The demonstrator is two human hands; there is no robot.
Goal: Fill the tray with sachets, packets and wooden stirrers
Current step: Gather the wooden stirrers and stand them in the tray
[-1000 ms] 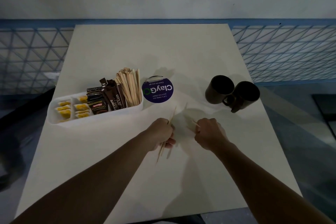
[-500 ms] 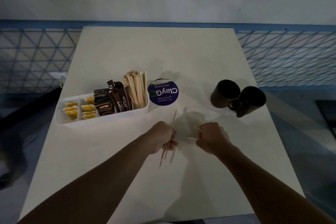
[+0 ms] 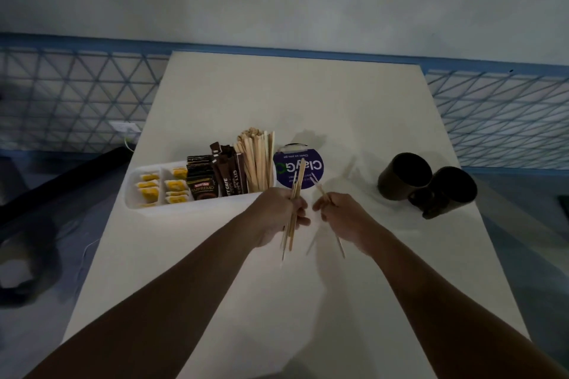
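Gripping stirrers w/ both hands.

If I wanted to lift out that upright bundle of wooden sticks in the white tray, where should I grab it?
Pinch the wooden stirrers around their free upper halves, coming from above: they stand upright in the tray's right-end compartment, packets crowding their left side.

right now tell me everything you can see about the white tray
The white tray is a long, round-cornered plastic-looking box lying flat on the table's left side, split into compartments. Left to right it holds yellow sachets, dark coffee packets standing upright, and a bundle of wooden stirrers leaning in the right end. The purple-lidded tub sits just beyond its right end. Neither hand touches it.
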